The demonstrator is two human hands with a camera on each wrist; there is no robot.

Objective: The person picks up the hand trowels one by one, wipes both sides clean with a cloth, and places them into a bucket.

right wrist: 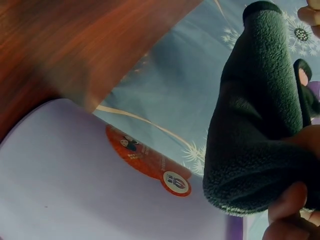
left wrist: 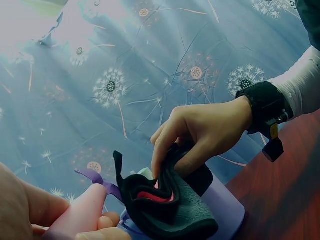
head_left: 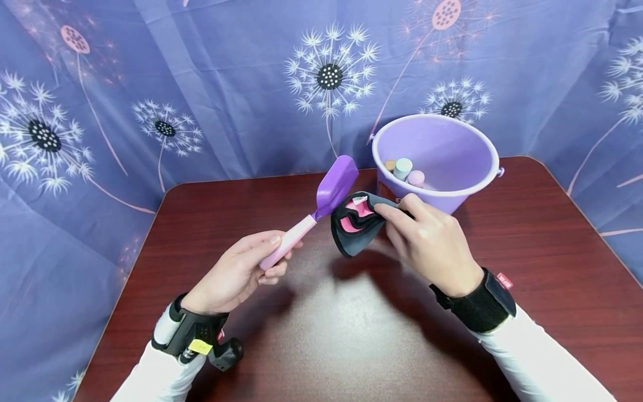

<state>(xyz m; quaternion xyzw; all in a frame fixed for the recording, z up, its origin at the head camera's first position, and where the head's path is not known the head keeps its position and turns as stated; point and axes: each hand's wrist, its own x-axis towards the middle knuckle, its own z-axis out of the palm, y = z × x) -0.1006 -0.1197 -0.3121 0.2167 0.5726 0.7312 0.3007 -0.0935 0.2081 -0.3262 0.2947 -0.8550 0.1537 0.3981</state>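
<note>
My left hand (head_left: 246,268) grips the pink handle of a toy shovel (head_left: 337,184), its purple blade tilted up and away. With thumb and fingers my right hand (head_left: 434,240) pinches a folded dark grey cloth (head_left: 359,237) with black edging and pink patches inside. In the head view the cloth hangs just beside the lower end of the blade; whether they touch I cannot tell. The right wrist view shows the cloth's fuzzy grey surface (right wrist: 265,65) bunched between the fingers. Behind the right hand stands a light purple bucket (head_left: 467,192).
Inside the bucket lie several short rounded sticks, among them a mint one (head_left: 403,168) and a pink one (head_left: 416,178). An orange label (right wrist: 145,155) marks its outer wall. The dark red table (head_left: 201,223) ends at a blue dandelion-print curtain (head_left: 241,111).
</note>
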